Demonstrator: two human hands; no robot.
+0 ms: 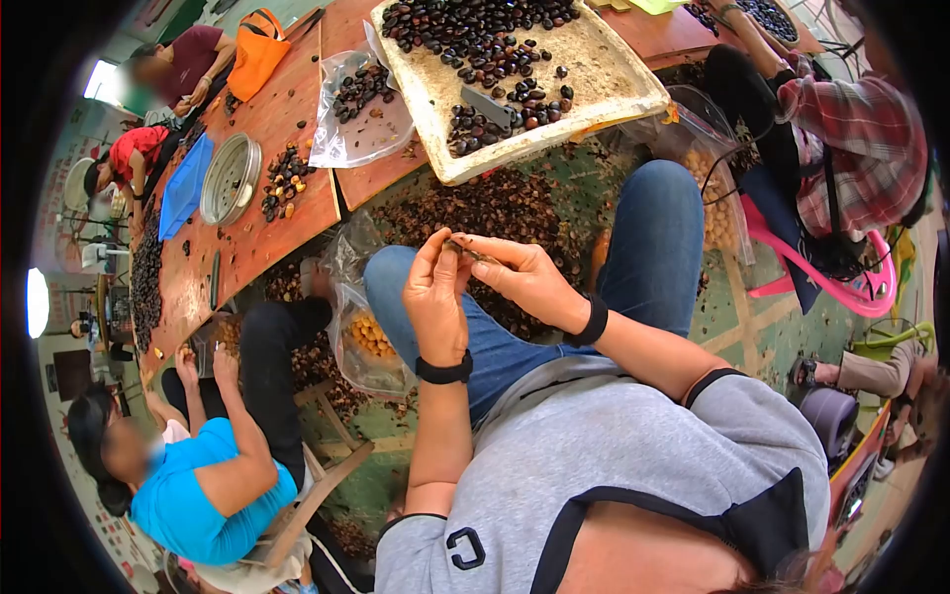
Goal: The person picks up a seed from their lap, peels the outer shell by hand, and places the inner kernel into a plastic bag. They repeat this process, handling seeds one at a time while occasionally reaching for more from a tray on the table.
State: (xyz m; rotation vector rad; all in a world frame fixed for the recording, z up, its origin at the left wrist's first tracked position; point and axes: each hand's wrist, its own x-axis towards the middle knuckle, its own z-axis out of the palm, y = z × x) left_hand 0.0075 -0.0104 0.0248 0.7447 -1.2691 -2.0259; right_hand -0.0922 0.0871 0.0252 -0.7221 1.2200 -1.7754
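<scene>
Above my lap, my left hand and my right hand meet with their fingertips close together. My left thumb and forefinger pinch a small dark nut. The right fingers are closed against it from the side, on a thin dark piece that is too small to make out. Below the hands, dark peeled shells cover the floor between my knees. In front stands a whitish foam tray with many glossy dark nuts and a flat grey blade-like piece.
Clear bags of yellow kernels stand on both sides of my legs. The red table carries a plastic bag of nuts, a metal basin, a blue tray and an orange bag. Several people sit around it.
</scene>
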